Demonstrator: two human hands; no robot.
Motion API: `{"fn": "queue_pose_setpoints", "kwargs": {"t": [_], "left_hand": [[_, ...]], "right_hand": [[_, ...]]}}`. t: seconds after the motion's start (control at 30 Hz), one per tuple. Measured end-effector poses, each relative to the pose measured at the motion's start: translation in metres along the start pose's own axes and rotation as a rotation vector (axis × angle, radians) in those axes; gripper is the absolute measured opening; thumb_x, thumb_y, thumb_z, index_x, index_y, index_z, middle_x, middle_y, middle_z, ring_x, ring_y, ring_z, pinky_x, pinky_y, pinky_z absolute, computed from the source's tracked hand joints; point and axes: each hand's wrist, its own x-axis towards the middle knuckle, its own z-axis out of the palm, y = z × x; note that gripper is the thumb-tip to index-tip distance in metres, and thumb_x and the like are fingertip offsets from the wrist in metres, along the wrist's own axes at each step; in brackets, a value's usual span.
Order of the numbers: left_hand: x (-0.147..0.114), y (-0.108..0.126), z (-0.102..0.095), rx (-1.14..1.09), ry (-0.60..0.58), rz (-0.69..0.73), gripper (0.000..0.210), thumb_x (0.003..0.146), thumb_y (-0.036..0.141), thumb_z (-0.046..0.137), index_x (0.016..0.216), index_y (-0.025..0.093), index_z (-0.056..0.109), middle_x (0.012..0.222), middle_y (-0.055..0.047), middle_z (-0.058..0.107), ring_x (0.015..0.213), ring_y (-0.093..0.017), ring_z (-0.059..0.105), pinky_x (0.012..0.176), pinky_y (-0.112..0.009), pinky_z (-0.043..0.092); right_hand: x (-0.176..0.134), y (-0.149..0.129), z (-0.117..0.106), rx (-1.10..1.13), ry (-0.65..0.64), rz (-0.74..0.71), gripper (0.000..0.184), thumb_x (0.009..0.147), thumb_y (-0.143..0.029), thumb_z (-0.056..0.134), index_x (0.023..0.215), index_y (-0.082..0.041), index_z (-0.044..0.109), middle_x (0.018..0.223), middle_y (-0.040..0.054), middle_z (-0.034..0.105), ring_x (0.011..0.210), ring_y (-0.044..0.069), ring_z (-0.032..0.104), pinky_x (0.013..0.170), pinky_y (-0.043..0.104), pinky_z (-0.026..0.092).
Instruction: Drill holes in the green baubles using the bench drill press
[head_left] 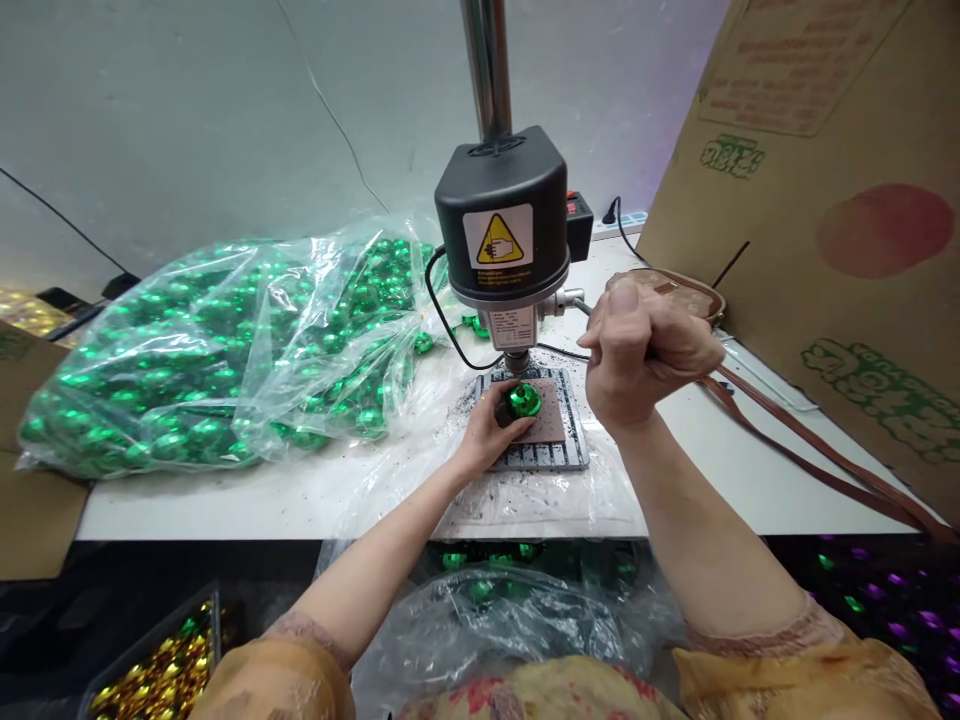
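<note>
My left hand [496, 428] pinches a shiny green ball [524, 401] on the slotted metal base [574, 440] of a small bench drill press. The ball rests over a brownish square pad [550, 425]. Right above it is the chuck [517, 362] of the black drill press [501, 220], which carries a yellow hand-warning label. My right hand [637, 345] is closed in a fist around the press's feed lever [579, 302]; most of the lever is hidden by the fingers. Dark shavings lie scattered around the base.
A big clear bag of green balls [225, 350] lies on the left of the white table [225, 510]. At right stand a cardboard box [810, 250] and a brown strapped bag [682, 290]. Below the edge are an open plastic bag [517, 610] and a crate of gold balls [161, 670].
</note>
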Motion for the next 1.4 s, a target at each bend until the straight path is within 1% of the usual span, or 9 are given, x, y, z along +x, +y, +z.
{"fn": "queue_pose_setpoints", "kwargs": {"t": [0.57, 0.73, 0.83, 1.0, 1.13, 1.2, 1.27, 1.33, 1.4], "left_hand": [[0.000, -0.004, 0.001, -0.014, 0.008, 0.013, 0.053, 0.081, 0.032, 0.078, 0.129, 0.021, 0.057, 0.124, -0.009, 0.068, 0.116, -0.029, 0.064, 0.102, -0.046, 0.051], [-0.001, -0.002, 0.001, -0.024, 0.014, 0.013, 0.053, 0.080, 0.031, 0.078, 0.128, 0.021, 0.057, 0.123, -0.009, 0.068, 0.114, -0.028, 0.065, 0.100, -0.045, 0.052], [-0.001, -0.003, 0.003, -0.026, 0.020, 0.013, 0.053, 0.080, 0.031, 0.078, 0.127, 0.021, 0.057, 0.122, -0.009, 0.068, 0.113, -0.027, 0.065, 0.099, -0.044, 0.053], [-0.001, 0.002, 0.002, 0.028, 0.065, -0.008, 0.051, 0.078, 0.034, 0.078, 0.124, 0.021, 0.058, 0.119, -0.009, 0.068, 0.112, -0.028, 0.065, 0.098, -0.045, 0.052], [-0.037, 0.020, -0.016, 0.156, 0.178, 0.055, 0.044, 0.076, 0.037, 0.077, 0.113, 0.022, 0.060, 0.109, -0.008, 0.068, 0.103, -0.027, 0.066, 0.089, -0.041, 0.054], [-0.075, 0.024, -0.027, 0.216, 0.054, 0.133, 0.042, 0.076, 0.041, 0.076, 0.110, 0.024, 0.061, 0.099, -0.006, 0.069, 0.090, -0.024, 0.067, 0.078, -0.037, 0.054], [-0.121, 0.017, -0.035, 0.338, -0.214, 0.235, 0.040, 0.075, 0.048, 0.076, 0.107, 0.027, 0.064, 0.088, -0.005, 0.068, 0.077, -0.022, 0.065, 0.068, -0.036, 0.053], [-0.166, 0.001, -0.038, 0.545, -0.470, 0.321, 0.044, 0.074, 0.055, 0.074, 0.109, 0.029, 0.067, 0.084, -0.006, 0.069, 0.073, -0.025, 0.066, 0.061, -0.037, 0.050], [-0.203, -0.018, -0.038, 0.682, -0.604, 0.343, 0.057, 0.071, 0.062, 0.074, 0.118, 0.032, 0.065, 0.090, -0.007, 0.072, 0.072, -0.029, 0.067, 0.058, -0.041, 0.051]], "right_hand": [[-0.015, 0.007, -0.012, -0.092, -0.034, -0.084, 0.048, 0.090, -0.018, 0.054, 0.052, -0.018, 0.024, 0.043, -0.0074, 0.036, 0.037, 0.004, 0.038, 0.038, 0.024, 0.029], [-0.024, 0.008, -0.017, -0.022, -0.065, -0.107, 0.045, 0.088, -0.012, 0.054, 0.051, -0.017, 0.029, 0.045, -0.0073, 0.038, 0.038, 0.003, 0.038, 0.040, 0.023, 0.030], [-0.019, 0.003, -0.015, -0.014, -0.073, -0.062, 0.047, 0.089, -0.013, 0.055, 0.049, -0.017, 0.029, 0.044, -0.0072, 0.037, 0.038, 0.003, 0.037, 0.039, 0.024, 0.028], [0.018, -0.009, 0.005, -0.081, -0.042, 0.140, 0.042, 0.093, -0.019, 0.057, 0.052, -0.017, 0.048, 0.045, -0.0074, 0.041, 0.040, 0.001, 0.035, 0.044, 0.023, 0.028], [0.038, -0.006, 0.016, -0.080, -0.064, 0.244, 0.043, 0.092, -0.021, 0.059, 0.050, -0.018, 0.049, 0.043, -0.0080, 0.038, 0.039, 0.001, 0.031, 0.046, 0.024, 0.030], [0.039, -0.004, 0.017, -0.080, -0.059, 0.237, 0.043, 0.092, -0.021, 0.059, 0.050, -0.018, 0.050, 0.043, -0.0083, 0.038, 0.038, 0.001, 0.032, 0.045, 0.023, 0.030], [0.037, -0.003, 0.016, -0.076, -0.048, 0.232, 0.042, 0.092, -0.021, 0.059, 0.051, -0.018, 0.051, 0.043, -0.0082, 0.039, 0.038, 0.001, 0.032, 0.044, 0.023, 0.028], [0.035, -0.004, 0.016, -0.057, -0.038, 0.221, 0.042, 0.092, -0.021, 0.059, 0.051, -0.017, 0.052, 0.043, -0.0079, 0.039, 0.038, 0.001, 0.032, 0.043, 0.024, 0.027], [0.034, -0.005, 0.015, -0.046, -0.033, 0.211, 0.042, 0.092, -0.021, 0.060, 0.051, -0.017, 0.053, 0.043, -0.0076, 0.039, 0.038, 0.001, 0.032, 0.043, 0.024, 0.026]]}}
